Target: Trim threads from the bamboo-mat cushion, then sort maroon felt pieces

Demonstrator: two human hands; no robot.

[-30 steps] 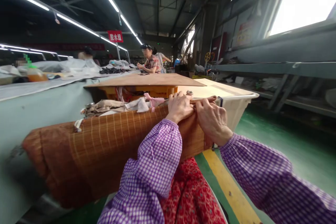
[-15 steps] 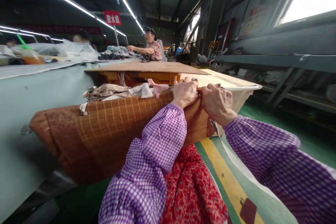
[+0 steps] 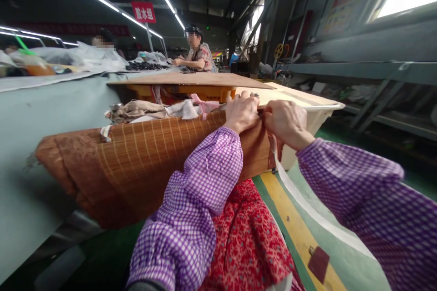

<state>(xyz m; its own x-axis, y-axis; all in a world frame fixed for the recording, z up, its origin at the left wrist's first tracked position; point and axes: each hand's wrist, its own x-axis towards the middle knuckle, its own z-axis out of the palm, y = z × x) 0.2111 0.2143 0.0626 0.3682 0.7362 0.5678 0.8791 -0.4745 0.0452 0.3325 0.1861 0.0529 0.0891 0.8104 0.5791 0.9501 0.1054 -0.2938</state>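
Head view, looking down over two purple-checked sleeves. Largest is a long grey-green work table (image 3: 51, 100) running along the left, its side smooth and dull. Against it, across the person's red patterned lap, lies a thick roll of brown bamboo mat (image 3: 136, 163), made of thin slats stitched in rows, with a fabric-bound end at the left. Behind the roll sits a cream plastic bin (image 3: 317, 111) with a rounded rim, and a flat brown board (image 3: 191, 79) over an orange crate. Crumpled beige and pink cloth scraps (image 3: 160, 109) lie heaped beside the roll's top edge. The left hand (image 3: 241, 112) is curled, fingers closed over the mat's upper edge near its right end. The right hand (image 3: 287, 122), just beside it, is also closed, gripping that edge. A white strap (image 3: 307, 209) trails from the mat's end down over the green floor, which lies open to the right.
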